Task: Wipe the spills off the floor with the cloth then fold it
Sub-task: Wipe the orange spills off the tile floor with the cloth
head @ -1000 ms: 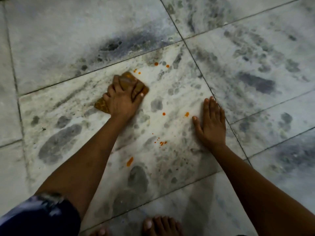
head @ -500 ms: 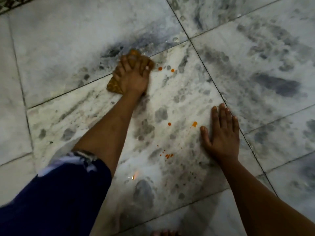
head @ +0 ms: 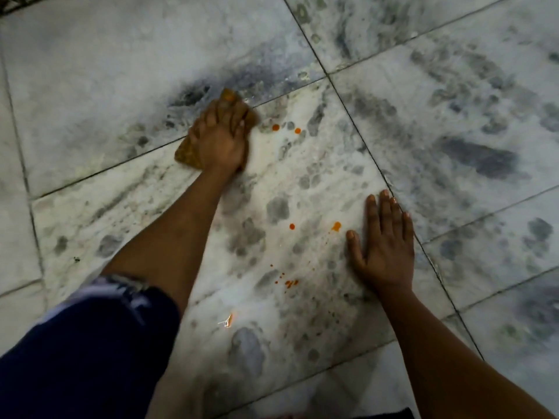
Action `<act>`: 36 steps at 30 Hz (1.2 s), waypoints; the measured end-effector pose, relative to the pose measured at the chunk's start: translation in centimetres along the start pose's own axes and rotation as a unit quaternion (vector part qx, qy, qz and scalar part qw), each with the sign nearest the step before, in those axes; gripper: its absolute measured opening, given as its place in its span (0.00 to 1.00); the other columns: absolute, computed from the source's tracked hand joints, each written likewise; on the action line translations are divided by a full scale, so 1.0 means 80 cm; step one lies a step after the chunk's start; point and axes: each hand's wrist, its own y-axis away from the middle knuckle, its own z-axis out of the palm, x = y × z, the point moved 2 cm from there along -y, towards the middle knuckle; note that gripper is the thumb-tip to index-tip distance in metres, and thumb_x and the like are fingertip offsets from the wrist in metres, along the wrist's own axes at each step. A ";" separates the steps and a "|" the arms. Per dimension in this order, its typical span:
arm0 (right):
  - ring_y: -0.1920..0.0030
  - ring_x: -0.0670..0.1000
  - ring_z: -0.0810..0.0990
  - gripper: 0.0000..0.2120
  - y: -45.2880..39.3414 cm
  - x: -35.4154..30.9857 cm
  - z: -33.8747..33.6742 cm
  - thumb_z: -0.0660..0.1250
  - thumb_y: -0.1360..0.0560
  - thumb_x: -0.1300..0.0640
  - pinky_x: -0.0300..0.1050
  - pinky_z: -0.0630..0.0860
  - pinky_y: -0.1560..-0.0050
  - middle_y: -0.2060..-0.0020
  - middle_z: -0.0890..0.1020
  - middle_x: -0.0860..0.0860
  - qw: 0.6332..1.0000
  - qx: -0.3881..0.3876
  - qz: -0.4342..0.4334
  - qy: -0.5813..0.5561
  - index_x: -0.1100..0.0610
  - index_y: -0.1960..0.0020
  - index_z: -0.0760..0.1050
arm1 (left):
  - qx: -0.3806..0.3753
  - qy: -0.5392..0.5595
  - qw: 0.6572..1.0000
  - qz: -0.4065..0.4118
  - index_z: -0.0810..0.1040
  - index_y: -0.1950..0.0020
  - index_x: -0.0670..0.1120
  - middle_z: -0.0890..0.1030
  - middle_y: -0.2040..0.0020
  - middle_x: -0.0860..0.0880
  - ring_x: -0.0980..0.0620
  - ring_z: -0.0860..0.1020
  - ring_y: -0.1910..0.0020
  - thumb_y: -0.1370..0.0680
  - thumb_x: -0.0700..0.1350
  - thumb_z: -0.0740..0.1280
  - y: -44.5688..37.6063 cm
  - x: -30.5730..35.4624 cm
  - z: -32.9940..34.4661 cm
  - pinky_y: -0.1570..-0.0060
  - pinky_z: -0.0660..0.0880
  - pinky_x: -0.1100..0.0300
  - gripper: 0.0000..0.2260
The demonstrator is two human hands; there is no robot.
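My left hand point(head: 220, 137) presses a small orange-brown cloth point(head: 186, 152) flat on the white marble floor point(head: 90, 71), over a tile joint at the upper middle. The cloth shows at the fingertips and beside the wrist. Two orange drops point(head: 286, 129) lie just right of the cloth. More orange drops point(head: 335, 226) and a cluster of fine orange specks point(head: 289, 282) lie lower, between my arms. A smeared orange mark point(head: 228, 320) sits near my left elbow. My right hand point(head: 385, 246) rests flat, fingers together, on the floor at the right, holding nothing.
Grey-veined marble tiles with dark joints point(head: 348, 107) fill the view. My dark blue sleeve point(head: 84, 358) covers the lower left corner. A dark patterned edge point(head: 18, 3) shows at the top left corner.
My left hand has pushed the cloth away from me, up and left across the tile to the joint, and has held near there for the last half second. My right hand stays planted.
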 end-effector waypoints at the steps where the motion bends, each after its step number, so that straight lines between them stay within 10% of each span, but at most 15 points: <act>1: 0.24 0.55 0.51 0.34 0.001 0.000 0.000 0.48 0.24 0.41 0.51 0.45 0.25 0.24 0.54 0.58 1.000 0.000 0.000 0.001 0.58 0.24 0.53 | -0.010 0.012 1.000 0.003 0.58 0.24 0.51 0.57 0.23 0.45 0.43 0.56 0.25 0.19 0.54 0.54 -0.014 0.020 0.004 0.27 0.50 0.49 0.23; 10: 0.24 0.55 0.52 0.34 0.000 0.001 0.001 0.49 0.24 0.41 0.50 0.44 0.26 0.24 0.55 0.57 1.000 0.013 -0.003 -0.001 0.58 0.24 0.54 | -0.093 -0.054 0.930 0.351 0.66 0.28 0.58 0.59 0.23 0.49 0.45 0.59 0.26 0.23 0.60 0.47 0.097 0.049 0.038 0.30 0.49 0.49 0.25; 18: 0.24 0.54 0.50 0.33 -0.002 0.002 0.004 0.49 0.24 0.41 0.51 0.45 0.25 0.24 0.54 0.57 1.000 0.016 -0.003 0.006 0.57 0.24 0.53 | -0.075 -0.064 0.982 0.162 0.60 0.25 0.56 0.53 0.22 0.50 0.47 0.52 0.24 0.19 0.57 0.52 -0.019 0.090 0.024 0.29 0.48 0.48 0.22; 26: 0.24 0.54 0.50 0.33 0.000 0.002 0.003 0.49 0.24 0.41 0.52 0.47 0.26 0.24 0.53 0.56 1.000 0.010 -0.003 -0.001 0.56 0.24 0.52 | -0.099 -0.047 0.914 0.391 0.67 0.30 0.61 0.62 0.24 0.49 0.45 0.59 0.26 0.23 0.62 0.48 0.121 0.046 0.047 0.30 0.48 0.48 0.24; 36: 0.24 0.55 0.51 0.34 0.009 0.001 0.000 0.47 0.24 0.40 0.47 0.42 0.26 0.24 0.53 0.56 1.000 0.026 -0.004 -0.006 0.56 0.23 0.52 | -0.145 -0.071 0.956 0.246 0.54 0.23 0.55 0.52 0.22 0.50 0.46 0.51 0.24 0.19 0.57 0.53 0.018 0.110 0.025 0.28 0.47 0.49 0.25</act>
